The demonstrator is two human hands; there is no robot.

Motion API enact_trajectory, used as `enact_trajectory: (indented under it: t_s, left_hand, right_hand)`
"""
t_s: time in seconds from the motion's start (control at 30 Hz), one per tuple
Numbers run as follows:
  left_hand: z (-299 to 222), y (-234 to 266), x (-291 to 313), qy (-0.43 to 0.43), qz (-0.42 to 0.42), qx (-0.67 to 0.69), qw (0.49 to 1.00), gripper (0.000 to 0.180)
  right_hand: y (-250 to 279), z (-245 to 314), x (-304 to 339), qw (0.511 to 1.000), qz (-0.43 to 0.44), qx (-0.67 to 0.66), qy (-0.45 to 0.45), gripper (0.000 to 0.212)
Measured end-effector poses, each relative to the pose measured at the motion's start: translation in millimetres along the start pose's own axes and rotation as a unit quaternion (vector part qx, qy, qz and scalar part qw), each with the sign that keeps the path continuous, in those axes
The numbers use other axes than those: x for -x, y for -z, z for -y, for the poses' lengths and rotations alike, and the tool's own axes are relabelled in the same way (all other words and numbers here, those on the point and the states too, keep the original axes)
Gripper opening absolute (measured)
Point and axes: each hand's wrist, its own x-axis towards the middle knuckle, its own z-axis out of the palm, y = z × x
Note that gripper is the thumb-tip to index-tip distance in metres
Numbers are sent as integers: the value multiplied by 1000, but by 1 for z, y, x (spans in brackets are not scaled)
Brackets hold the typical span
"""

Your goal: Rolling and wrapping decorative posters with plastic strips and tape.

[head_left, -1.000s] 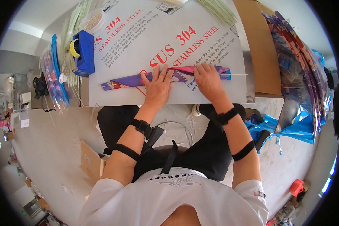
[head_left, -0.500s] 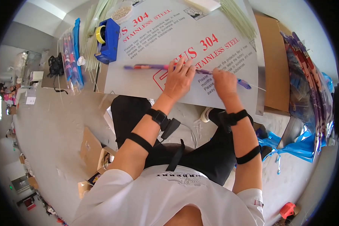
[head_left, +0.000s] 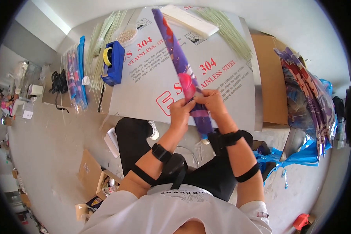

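A long purple printed sheet (head_left: 179, 58), with red, pink and white patches, is loosely rolled or folded into a strip. It slants from the far middle of the table to above my lap, raised off the table's near edge. My left hand (head_left: 182, 112) closes on its left edge, just below a bright pink patch. On the opposite edge, my right hand (head_left: 213, 102) pinches the sheet between bent fingers and thumb. The two hands almost touch over it. Its lower end hangs past the table edge near my right wrist.
A blue tape dispenser (head_left: 113, 64) with yellow tape stands left on the metal-topped table (head_left: 144, 97). Behind it are a bowl of small pieces (head_left: 126, 36) and thin pale sticks (head_left: 105, 35). More sticks (head_left: 226, 33) lie far right, beside a cardboard box (head_left: 267, 78) and bundled purple sheets (head_left: 306, 93).
The strip lay flat sideways under my hands; now it is lifted, turned to point away from me, and looks wider. My left hand has gone from flat to closed. Both hands came nearer.
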Motion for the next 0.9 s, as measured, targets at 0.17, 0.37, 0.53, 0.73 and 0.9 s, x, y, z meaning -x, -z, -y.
enact_trajectory:
  t_s: [0.17, 0.37, 0.53, 0.73, 0.9]
  left_hand:
    - [29, 57, -12, 5, -89, -50, 995, 7]
    - [49, 96, -42, -44, -143, -72, 986, 8]
    - [5, 107, -36, 8, -129, -145, 981, 3]
    - [1, 97, -37, 44, -114, -32, 992, 10]
    - [-2, 100, -37, 59, -111, -15, 992, 14]
  right_hand:
    - [-34, -40, -16, 985, -22, 171, 3, 16]
    - [-19, -18, -74, 953, 14, 299, 33, 18]
    - [32, 50, -184, 790, -235, 506, 254, 23]
    - [79, 72, -293, 529, -348, 655, 413, 30]
    - [63, 80, -321, 564, -228, 771, 187, 13]
